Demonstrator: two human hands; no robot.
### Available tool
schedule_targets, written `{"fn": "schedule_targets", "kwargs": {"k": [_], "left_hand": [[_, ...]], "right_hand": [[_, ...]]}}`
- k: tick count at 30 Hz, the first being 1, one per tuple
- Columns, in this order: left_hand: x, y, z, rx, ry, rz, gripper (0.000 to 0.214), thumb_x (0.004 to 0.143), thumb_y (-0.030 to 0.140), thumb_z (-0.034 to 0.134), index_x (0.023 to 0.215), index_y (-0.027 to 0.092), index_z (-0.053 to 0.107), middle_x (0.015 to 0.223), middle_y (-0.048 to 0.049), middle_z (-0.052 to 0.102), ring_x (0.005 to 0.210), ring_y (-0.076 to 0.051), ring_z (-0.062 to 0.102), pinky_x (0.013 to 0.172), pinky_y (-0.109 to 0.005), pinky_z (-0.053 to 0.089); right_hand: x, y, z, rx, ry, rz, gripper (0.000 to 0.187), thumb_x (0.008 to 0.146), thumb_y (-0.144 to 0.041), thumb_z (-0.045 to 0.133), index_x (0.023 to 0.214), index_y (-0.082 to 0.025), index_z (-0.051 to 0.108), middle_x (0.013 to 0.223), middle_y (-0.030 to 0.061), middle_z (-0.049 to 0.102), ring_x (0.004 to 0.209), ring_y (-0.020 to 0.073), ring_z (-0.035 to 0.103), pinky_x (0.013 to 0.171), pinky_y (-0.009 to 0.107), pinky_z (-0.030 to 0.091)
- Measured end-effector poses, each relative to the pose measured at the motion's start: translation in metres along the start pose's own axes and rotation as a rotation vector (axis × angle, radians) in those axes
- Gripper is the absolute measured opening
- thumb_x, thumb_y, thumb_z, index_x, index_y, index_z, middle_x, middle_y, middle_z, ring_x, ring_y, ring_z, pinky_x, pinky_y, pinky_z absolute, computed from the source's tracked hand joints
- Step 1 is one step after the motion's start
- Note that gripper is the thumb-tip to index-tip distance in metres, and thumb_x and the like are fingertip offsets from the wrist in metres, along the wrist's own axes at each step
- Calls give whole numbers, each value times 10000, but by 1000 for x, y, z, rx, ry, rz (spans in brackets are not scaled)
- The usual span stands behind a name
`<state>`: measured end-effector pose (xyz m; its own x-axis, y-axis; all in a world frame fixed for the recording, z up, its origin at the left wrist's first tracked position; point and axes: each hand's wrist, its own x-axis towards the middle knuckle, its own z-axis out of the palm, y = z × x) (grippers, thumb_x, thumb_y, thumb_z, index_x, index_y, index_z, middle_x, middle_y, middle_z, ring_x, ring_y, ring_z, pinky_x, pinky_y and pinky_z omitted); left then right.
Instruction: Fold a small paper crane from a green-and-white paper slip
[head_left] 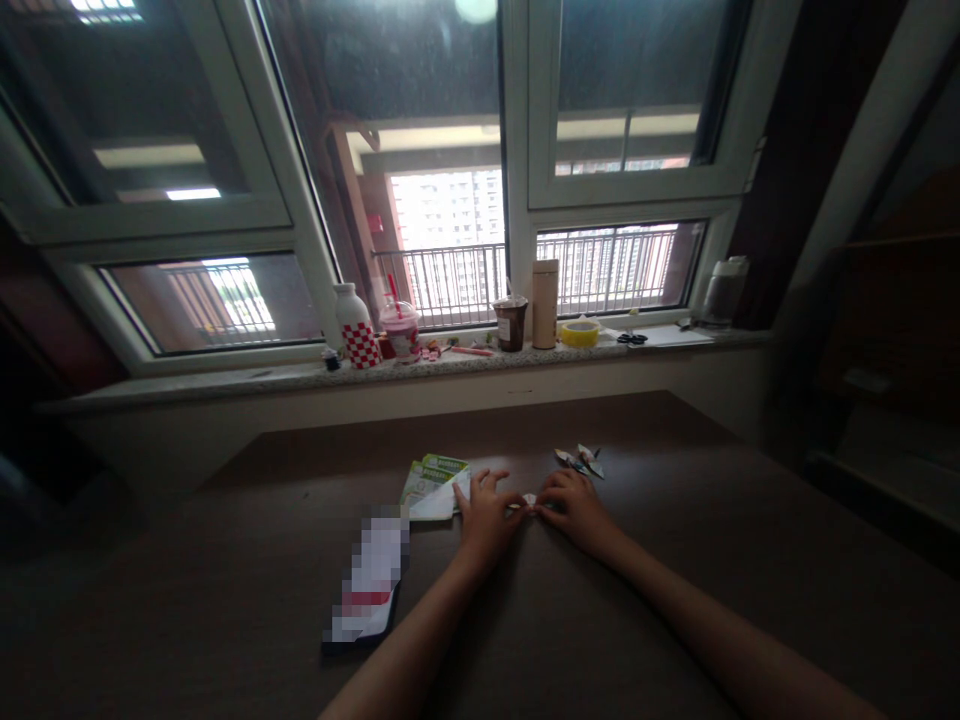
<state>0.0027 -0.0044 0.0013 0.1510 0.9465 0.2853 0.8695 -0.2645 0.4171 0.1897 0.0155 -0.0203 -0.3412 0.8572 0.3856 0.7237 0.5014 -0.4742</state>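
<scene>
Both of my hands rest on the dark brown table, fingertips meeting over a small folded piece of paper. My left hand pinches its left side and my right hand pinches its right side. Most of the paper is hidden under my fingers. A stack of green and white paper sheets lies just left of my left hand. Two small folded paper figures sit just beyond my right hand.
A phone lies on the table to the left of my left forearm. On the window sill stand a checkered bottle, a pink cup, a brown cup, a tall flask and a yellow tape roll.
</scene>
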Motion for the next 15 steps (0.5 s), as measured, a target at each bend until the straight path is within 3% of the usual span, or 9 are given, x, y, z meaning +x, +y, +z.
{"fn": "schedule_targets", "kwargs": {"k": [9,15], "left_hand": [[3,1,1,-37,1,-72,57,812,352,717,814,321,764,1416,-12,532,1377,-316,354,1093,-768,91],[2,3,1,-37,4,-70,60,813,351,709,807,317,758,1422,-5,529,1374,-306,358,1104,-754,85]], "right_hand": [[3,-2,2,14,-3,118,132,848,-356,677,855,-261,768,1000,39,695,1121,264,504,1024,438,317],[2,-2,3,22,13,121,120,836,-357,683,844,-277,772,993,33,688,1109,264,507,1027,443,315]]}}
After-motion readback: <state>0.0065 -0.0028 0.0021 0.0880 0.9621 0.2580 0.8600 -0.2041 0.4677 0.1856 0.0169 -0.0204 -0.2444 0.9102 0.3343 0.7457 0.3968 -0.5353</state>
